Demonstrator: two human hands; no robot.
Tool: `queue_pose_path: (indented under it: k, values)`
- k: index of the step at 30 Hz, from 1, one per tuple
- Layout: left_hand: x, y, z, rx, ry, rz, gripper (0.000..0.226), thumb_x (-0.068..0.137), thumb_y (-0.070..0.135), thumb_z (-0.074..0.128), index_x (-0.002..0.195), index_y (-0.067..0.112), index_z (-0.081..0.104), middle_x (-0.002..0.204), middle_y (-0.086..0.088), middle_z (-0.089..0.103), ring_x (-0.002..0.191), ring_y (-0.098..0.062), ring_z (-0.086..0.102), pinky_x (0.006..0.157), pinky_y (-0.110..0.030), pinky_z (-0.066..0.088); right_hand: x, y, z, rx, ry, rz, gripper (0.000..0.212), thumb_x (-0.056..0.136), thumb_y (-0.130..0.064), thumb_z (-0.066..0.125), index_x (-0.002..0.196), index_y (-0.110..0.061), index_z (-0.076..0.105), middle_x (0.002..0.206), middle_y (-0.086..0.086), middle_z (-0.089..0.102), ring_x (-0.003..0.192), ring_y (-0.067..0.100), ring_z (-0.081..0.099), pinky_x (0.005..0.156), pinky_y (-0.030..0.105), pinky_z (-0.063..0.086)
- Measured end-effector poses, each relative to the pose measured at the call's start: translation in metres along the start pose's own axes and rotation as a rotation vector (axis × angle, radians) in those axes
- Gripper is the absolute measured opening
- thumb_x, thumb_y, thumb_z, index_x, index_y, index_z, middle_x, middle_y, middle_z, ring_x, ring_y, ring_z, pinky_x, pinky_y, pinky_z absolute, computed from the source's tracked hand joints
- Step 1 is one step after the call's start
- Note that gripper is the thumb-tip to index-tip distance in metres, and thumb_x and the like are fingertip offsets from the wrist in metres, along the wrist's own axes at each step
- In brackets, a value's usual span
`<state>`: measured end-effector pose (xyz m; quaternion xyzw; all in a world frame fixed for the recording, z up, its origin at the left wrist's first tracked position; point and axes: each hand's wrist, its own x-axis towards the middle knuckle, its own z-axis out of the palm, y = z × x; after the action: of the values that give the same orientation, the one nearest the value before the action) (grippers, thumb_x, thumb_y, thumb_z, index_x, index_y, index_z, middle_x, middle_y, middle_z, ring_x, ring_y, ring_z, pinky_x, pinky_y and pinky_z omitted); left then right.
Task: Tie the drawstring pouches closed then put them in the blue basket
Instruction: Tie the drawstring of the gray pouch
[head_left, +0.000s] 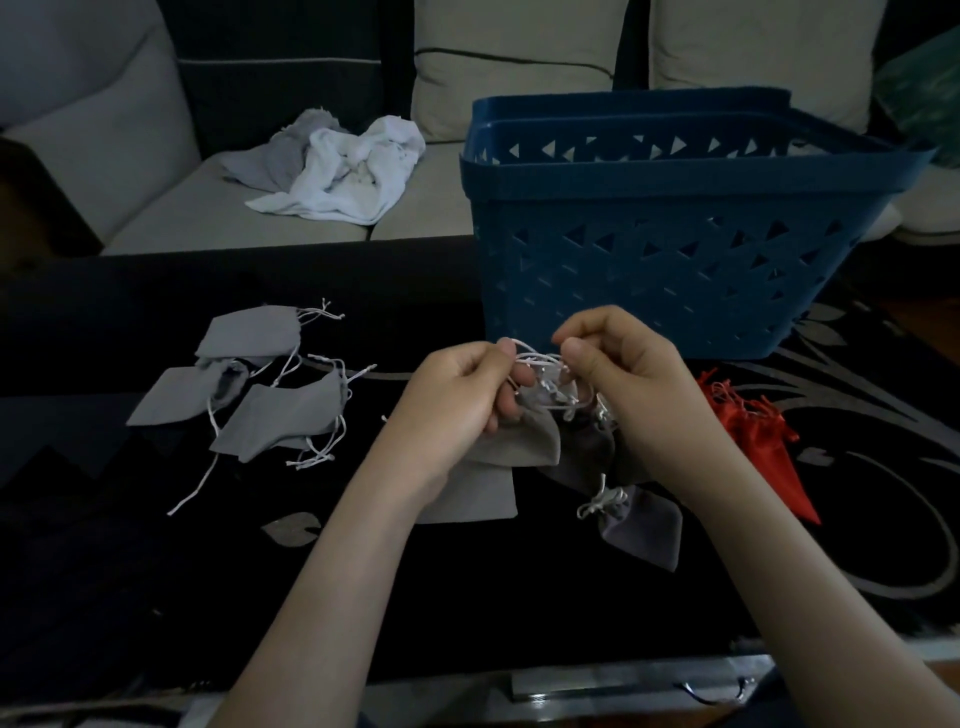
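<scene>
Sitting over the black table (104, 545), near the blue basket (649, 270): grey cloth pouch (524, 441), white drawstring (540, 361). Left hand (457, 400) and right hand (618, 374) both pinch the drawstring, fingers curled. Flat grey pouches (280, 415) lie left, red pouch (763, 441) right.

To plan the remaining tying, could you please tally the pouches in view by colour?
Grey pouches: 7 (3 at left, 1 held, 3 under it; overlap makes this approximate)
Red pouches: 1, possibly more bunched together
Total: 8
</scene>
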<state>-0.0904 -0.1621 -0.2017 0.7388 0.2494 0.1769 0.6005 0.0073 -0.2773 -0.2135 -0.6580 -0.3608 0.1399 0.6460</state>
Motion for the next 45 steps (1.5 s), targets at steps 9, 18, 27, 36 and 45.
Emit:
queue_pose_path:
  k: [9, 18, 27, 36, 45]
  values:
    - [0.002, -0.004, -0.004, 0.019, -0.020, 0.021, 0.037, 0.100, 0.030, 0.045, 0.080, 0.005, 0.064, 0.048, 0.012, 0.046, 0.044, 0.000, 0.041, 0.045, -0.012, 0.036, 0.001, 0.002, -0.002, -0.231, -0.155, 0.064, 0.018, 0.090, -0.011, 0.061, 0.100, -0.024, 0.067, 0.074, 0.002, 0.064, 0.068, 0.005, 0.058, 0.069, 0.015, 0.045]
    - [0.004, -0.008, -0.018, 0.093, -0.201, -0.060, 0.021, 0.099, 0.006, 0.044, 0.094, 0.011, 0.064, 0.063, 0.004, 0.059, 0.050, 0.003, 0.054, 0.052, -0.011, 0.045, 0.005, 0.013, -0.014, -0.662, 0.045, 0.010, 0.023, 0.094, -0.008, 0.053, 0.108, -0.014, 0.070, 0.101, -0.002, 0.059, 0.094, 0.005, 0.049, 0.074, -0.004, 0.028]
    - [0.001, -0.004, -0.020, 0.173, -0.091, -0.071, 0.037, 0.102, 0.026, 0.039, 0.084, 0.019, 0.071, 0.045, 0.013, 0.050, 0.040, 0.001, 0.043, 0.046, -0.013, 0.036, -0.001, -0.008, -0.010, 0.140, -0.048, 0.163, 0.023, 0.091, -0.005, 0.054, 0.075, -0.016, 0.064, 0.055, 0.002, 0.053, 0.047, 0.010, 0.046, 0.049, 0.020, 0.035]
    - [-0.012, 0.003, 0.000, 0.446, -0.344, 0.068, 0.016, 0.071, 0.039, 0.064, 0.077, 0.026, 0.060, 0.067, 0.014, 0.055, 0.072, -0.005, 0.054, 0.068, -0.025, 0.041, -0.004, -0.012, 0.001, 0.189, -0.275, 0.040, 0.020, 0.092, -0.011, 0.048, 0.082, -0.012, 0.065, 0.068, 0.004, 0.059, 0.065, 0.011, 0.052, 0.062, 0.018, 0.042]
    - [-0.003, -0.001, 0.001, 0.404, -0.081, 0.233, 0.042, 0.098, 0.031, 0.047, 0.059, 0.018, 0.054, 0.051, 0.009, 0.050, 0.049, 0.001, 0.043, 0.051, -0.021, 0.030, 0.000, -0.009, 0.009, 0.087, -0.097, -0.070, 0.034, 0.092, -0.010, 0.056, 0.124, -0.019, 0.047, 0.087, 0.002, 0.058, 0.083, 0.012, 0.057, 0.081, 0.031, 0.047]
